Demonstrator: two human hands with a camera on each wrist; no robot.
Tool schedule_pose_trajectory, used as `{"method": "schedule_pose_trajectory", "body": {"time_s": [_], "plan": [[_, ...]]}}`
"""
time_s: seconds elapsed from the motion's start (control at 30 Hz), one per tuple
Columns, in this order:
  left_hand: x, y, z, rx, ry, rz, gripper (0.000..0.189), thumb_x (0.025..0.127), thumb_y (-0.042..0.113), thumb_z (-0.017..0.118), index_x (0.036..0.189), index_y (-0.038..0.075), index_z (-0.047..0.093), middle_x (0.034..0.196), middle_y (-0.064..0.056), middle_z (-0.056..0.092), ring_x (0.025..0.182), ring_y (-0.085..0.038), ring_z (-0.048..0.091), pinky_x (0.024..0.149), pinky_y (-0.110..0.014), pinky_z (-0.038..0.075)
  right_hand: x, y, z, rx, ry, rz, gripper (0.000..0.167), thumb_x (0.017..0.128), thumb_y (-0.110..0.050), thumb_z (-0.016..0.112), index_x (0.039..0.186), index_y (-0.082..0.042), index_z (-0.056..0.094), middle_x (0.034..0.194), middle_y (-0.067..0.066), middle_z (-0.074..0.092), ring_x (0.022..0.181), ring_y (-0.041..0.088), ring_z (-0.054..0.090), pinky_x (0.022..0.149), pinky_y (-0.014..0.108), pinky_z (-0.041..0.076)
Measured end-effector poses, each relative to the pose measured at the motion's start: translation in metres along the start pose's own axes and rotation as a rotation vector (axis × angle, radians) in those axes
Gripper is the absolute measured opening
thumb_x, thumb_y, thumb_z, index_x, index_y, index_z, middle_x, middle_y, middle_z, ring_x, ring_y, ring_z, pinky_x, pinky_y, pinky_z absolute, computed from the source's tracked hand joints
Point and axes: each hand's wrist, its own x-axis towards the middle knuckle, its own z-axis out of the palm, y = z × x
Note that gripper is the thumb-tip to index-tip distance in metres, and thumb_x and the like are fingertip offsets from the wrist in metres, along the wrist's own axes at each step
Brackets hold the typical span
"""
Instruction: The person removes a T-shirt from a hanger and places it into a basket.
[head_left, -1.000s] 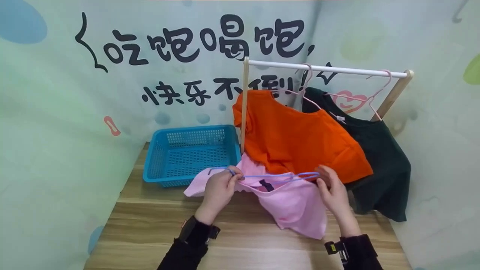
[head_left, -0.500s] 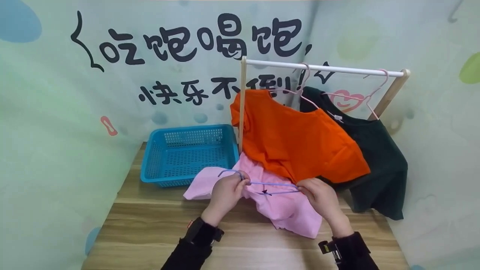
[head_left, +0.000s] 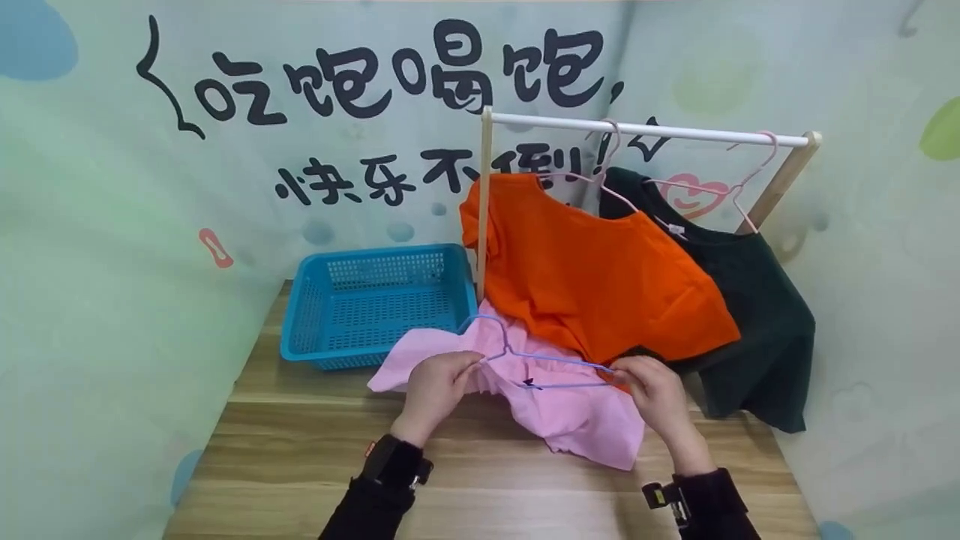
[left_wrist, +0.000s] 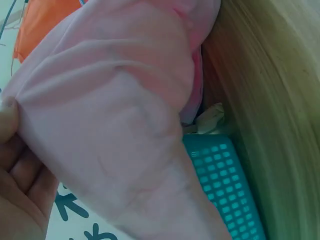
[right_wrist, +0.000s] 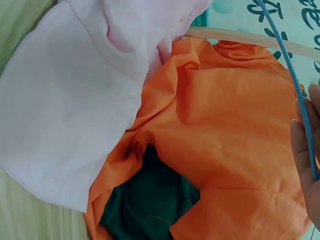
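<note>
A pink shirt [head_left: 577,431] lies in folds on the table, its dark neck label showing. My left hand [head_left: 442,382] pinches the shirt by its neckline; the left wrist view shows thumb and fingers on the cloth [left_wrist: 110,125]. A blue hanger [head_left: 559,358] is over the shirt, hook upward and to the left, its left end near my left fingertips and partly hidden. My right hand [head_left: 654,390] grips the hanger's right end, beside the lower edge of the orange shirt [head_left: 600,277]. In the right wrist view, the blue hanger [right_wrist: 287,60] runs along the right fingers.
A small rack with a white rail [head_left: 555,121] stands at the back right. The orange shirt and a dark green shirt [head_left: 772,322] hang there on pink hangers. A blue basket [head_left: 379,350] sits left of the rack on the wooden table [head_left: 300,457].
My right hand has taken hold of the hanger's right end. The hanger's hook has moved right and up, away from my left hand, which has gone from the hanger to the shirt's neckline.
</note>
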Motion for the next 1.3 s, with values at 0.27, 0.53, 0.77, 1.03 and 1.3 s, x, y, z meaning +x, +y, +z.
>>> {"method": "schedule_pose_trajectory", "body": {"time_s": [0.27, 0.53, 0.77, 1.03, 1.3], "plan": [[-0.007, -0.012, 0.010, -0.017, 0.075, 0.024, 0.009, 0.091, 0.013, 0.071, 0.096, 0.010, 0.078, 0.088, -0.003, 0.075, 0.080, -0.022, 0.071, 0.073, -0.036, 0.057, -0.013, 0.011, -0.019, -0.021, -0.017, 0.054, 0.027, 0.072, 0.012, 0.078, 0.091, -0.006, 0.072, 0.084, 0.002, 0.069, 0.074, 0.018, 0.063, 0.077, 0.016, 0.048], [-0.020, -0.041, 0.012, 0.053, 0.112, -0.083, 0.012, 0.093, 0.015, 0.070, 0.083, 0.010, 0.073, 0.072, -0.003, 0.069, 0.062, -0.022, 0.064, 0.060, -0.039, 0.053, -0.031, 0.026, -0.070, -0.034, -0.028, 0.183, 0.025, 0.075, 0.017, 0.074, 0.090, -0.003, 0.071, 0.082, 0.005, 0.068, 0.071, 0.008, 0.060, 0.076, 0.007, 0.044], [-0.032, -0.056, 0.018, 0.092, 0.077, -0.165, 0.005, 0.092, 0.013, 0.069, 0.092, 0.011, 0.075, 0.089, -0.006, 0.075, 0.079, -0.031, 0.071, 0.065, -0.047, 0.054, -0.040, 0.027, -0.096, -0.003, 0.035, 0.254, 0.026, 0.074, 0.024, 0.069, 0.089, 0.003, 0.071, 0.077, 0.007, 0.067, 0.072, -0.004, 0.058, 0.075, 0.006, 0.044], [-0.035, -0.059, 0.020, 0.068, 0.105, -0.190, 0.027, 0.092, 0.012, 0.069, 0.119, 0.005, 0.070, 0.110, -0.013, 0.072, 0.097, -0.034, 0.069, 0.080, -0.049, 0.054, -0.042, 0.024, -0.093, -0.008, 0.069, 0.344, 0.021, 0.079, 0.022, 0.067, 0.090, 0.003, 0.070, 0.077, 0.008, 0.066, 0.073, -0.007, 0.056, 0.076, 0.004, 0.044], [-0.032, -0.050, 0.015, 0.030, 0.109, -0.189, 0.048, 0.094, 0.017, 0.068, 0.136, -0.001, 0.055, 0.130, -0.023, 0.061, 0.119, -0.039, 0.058, 0.099, -0.051, 0.046, -0.035, 0.021, -0.075, -0.042, 0.085, 0.336, 0.018, 0.080, 0.018, 0.069, 0.089, 0.003, 0.070, 0.077, 0.011, 0.067, 0.072, -0.009, 0.055, 0.076, 0.004, 0.043]]}}
